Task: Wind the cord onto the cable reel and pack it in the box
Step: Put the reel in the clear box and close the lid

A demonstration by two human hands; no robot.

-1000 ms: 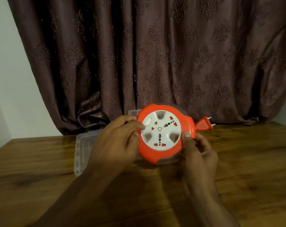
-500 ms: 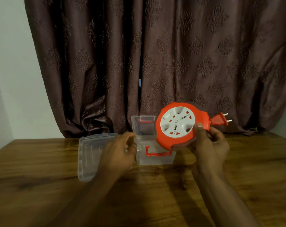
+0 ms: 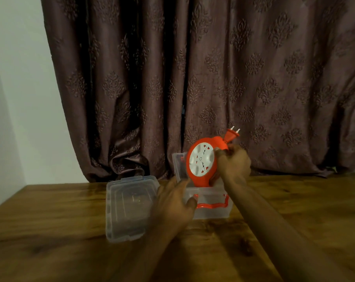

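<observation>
A dark brown curtain (image 3: 213,78) with an embossed flower pattern hangs behind a wooden table (image 3: 50,231), and the clear plastic box (image 3: 211,210) stands on this table near the curtain. Compared with 1 second ago, the cable reel (image 3: 202,161) has left the space in front of the person, where both hands were holding it, and now it is tilted on its edge with its lower part already inside the open top of the box. The right hand (image 3: 233,165) alone carries it, closed around the rim on the side away from the lid. The left hand (image 3: 175,202) has let go of the reel and now rests on the near left corner of the box, with the thumb on the front wall; it seems to hold the box steady. I judge that winding is finished, since no loose cord is visible and only the plug (image 3: 231,136) sticks out above the reel with its 2 metal pins, so the packing step is in progress. The reel is a round disc of glossy orange plastic with a white socket face. The box is thin, transparent and rectangular, with an orange handle (image 3: 212,204) on its front. The lid (image 3: 129,206), also transparent, lies flat just left of the box.
</observation>
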